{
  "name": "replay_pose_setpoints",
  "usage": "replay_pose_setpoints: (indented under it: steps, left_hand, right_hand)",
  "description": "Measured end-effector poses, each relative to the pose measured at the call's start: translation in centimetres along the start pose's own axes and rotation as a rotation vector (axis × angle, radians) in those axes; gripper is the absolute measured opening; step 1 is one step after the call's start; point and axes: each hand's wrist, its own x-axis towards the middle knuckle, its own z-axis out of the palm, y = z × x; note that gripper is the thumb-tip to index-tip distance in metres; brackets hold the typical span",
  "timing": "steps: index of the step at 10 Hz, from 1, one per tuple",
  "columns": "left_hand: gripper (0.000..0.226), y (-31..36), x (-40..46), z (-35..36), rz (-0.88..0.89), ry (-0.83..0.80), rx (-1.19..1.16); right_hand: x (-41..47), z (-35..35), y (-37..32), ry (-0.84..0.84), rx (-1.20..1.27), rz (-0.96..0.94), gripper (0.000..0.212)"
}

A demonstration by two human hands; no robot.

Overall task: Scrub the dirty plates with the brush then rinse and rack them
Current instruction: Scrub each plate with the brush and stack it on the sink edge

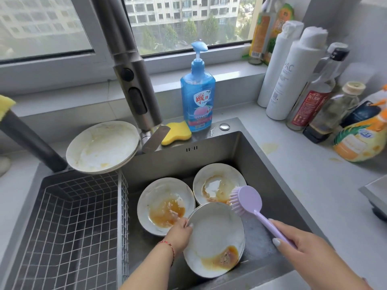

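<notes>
While left hand (180,232) seemingly grips plate (215,237), brush (249,201) right

3 plates are set in the sink (261,168): the nearest plate (215,233), a second plate (161,195) to its left, a third plate (211,174) behind. Left of them a wire rack (62,227) is placed, a plate stack (102,145) at its far edge. A soap bottle (198,95) and sponge (177,132) are found behind the sink.

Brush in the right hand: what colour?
Light purple, head and handle alike. The brush shows in the head view, its handle gripped by the right hand.

Brushed steel sink (261,155), glossy ceramic plates (215,233)
</notes>
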Motion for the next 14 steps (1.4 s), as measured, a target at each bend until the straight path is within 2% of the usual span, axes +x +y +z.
replay_pose_setpoints:
  steps: [1, 5, 7, 9, 10, 11, 12, 13, 14]
  left_hand:
    - [0.018, 0.4, -0.5, -0.1, 0.003, -0.036, -0.061]
    - [0.026, 2.3, -6.9, -2.7, -0.021, -0.048, -0.727]
    - [0.031, 2.7, -9.7, -2.0, 0.055, -0.046, -0.919]
    - [0.039, 2.0, -9.6, -2.2, 0.104, 0.083, -1.001]
    - [0.039, 2.3, -9.7, -2.1, 0.120, 0.116, -1.012]
    - [0.043, 2.1, -9.9, -1.5, 0.129, 0.100, -1.003]
    - [0.042, 2.0, -10.3, -1.1, 0.137, 0.054, -1.037]
    - [0.040, 1.9, -10.0, -1.7, 0.129, 0.122, -1.040]
    - [0.040, 1.7, -9.6, -2.5, 0.128, 0.161, -1.050]
  right_hand:
    - [-0.1, 0.0, -0.2, 0.002, -0.007, 0.001, 0.042]
    - [-0.8, 0.4, -1.9, 0.007, -0.029, -0.010, 0.039]
    - [-1.2, 1.4, -4.8, -0.047, -0.298, -0.091, 0.050]
    - [-1.0, 2.6, -4.3, -0.155, -0.417, -0.231, 0.051]
    - [-1.1, 4.5, -5.3, -0.312, -0.353, -0.323, 0.038]
    - [-0.9, 6.3, -8.2, -0.269, -0.351, -0.382, 0.033]
    - [1.8, 6.5, -9.9, -0.135, -0.414, -0.327, 0.034]
    - [3.3, 5.2, -8.9, -0.014, -0.627, -0.239, 0.058]
    - [2.6, 4.5, -7.8, -0.074, -0.763, -0.246, 0.066]
